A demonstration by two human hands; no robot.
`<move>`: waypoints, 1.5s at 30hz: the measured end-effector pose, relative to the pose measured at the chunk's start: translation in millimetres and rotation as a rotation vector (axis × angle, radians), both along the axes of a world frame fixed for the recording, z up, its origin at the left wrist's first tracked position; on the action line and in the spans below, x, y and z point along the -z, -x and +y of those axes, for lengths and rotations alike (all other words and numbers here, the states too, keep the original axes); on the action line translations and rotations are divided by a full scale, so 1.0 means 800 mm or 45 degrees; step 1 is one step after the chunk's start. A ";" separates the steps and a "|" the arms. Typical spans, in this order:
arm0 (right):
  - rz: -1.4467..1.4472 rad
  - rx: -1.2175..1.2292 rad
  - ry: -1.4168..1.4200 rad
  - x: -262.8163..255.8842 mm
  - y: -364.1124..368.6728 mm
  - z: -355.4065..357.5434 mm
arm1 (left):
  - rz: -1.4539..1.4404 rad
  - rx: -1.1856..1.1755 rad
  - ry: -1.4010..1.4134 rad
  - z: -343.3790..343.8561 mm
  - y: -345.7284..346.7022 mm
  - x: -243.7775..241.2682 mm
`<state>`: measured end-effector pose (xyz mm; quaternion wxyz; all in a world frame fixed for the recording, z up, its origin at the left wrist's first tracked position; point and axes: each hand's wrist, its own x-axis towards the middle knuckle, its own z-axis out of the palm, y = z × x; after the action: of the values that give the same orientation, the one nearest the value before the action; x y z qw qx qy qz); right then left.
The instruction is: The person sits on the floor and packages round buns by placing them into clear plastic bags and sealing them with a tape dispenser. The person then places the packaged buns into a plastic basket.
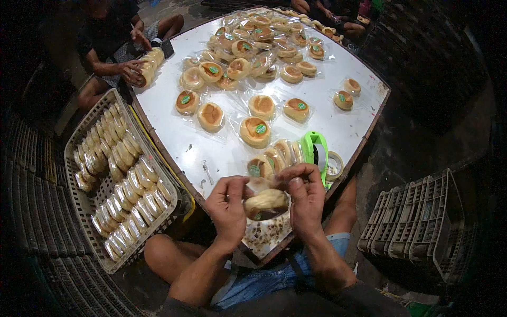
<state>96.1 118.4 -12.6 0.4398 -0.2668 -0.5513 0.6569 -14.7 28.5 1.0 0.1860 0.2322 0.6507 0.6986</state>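
Near the front corner of the white table, a round bun in clear plastic film hangs between my two hands, tilted on edge. My left hand pinches the wrapper's left side between thumb and fingers. On the opposite side my right hand grips the film, its fingertips blurred. Just beyond my hands leans a row of wrapped buns, one with a green sticker. A bright green tape dispenser stands right of that row, and a roll of tape lies beside it.
Wrapped buns are heaped on the table's far half. At left, a plastic crate holds rows of packed buns. Stacked crates stand at right. A co-worker's hands hold a row of buns at the left edge.
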 end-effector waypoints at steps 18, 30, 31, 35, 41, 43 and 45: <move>0.293 -0.185 -0.051 -0.030 -0.002 -0.017 | 0.095 -0.166 -0.456 -0.008 0.006 0.003; 0.359 -0.214 0.248 -0.048 0.007 -0.044 | 0.590 -0.400 -0.351 0.000 0.002 0.003; 0.244 -0.179 0.143 -0.046 0.006 -0.041 | 0.656 -0.450 -0.458 0.004 -0.007 0.003; -0.255 0.117 -0.594 -0.028 -0.006 -0.037 | -0.112 0.234 0.034 -0.023 -0.017 -0.030; -0.495 0.100 -1.030 -0.012 0.001 -0.062 | -0.066 0.048 -0.057 -0.026 -0.031 -0.015; -0.412 -0.160 -0.906 -0.004 -0.007 -0.053 | 0.412 0.064 -0.180 -0.021 -0.018 -0.016; -0.581 -0.032 -1.215 -0.023 -0.016 -0.036 | 0.464 0.208 -0.229 -0.025 -0.005 -0.009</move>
<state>109.0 89.8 6.2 0.3733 -0.1664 -0.8739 0.2633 -10.3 8.8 8.5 0.1000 0.4223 0.5877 0.6829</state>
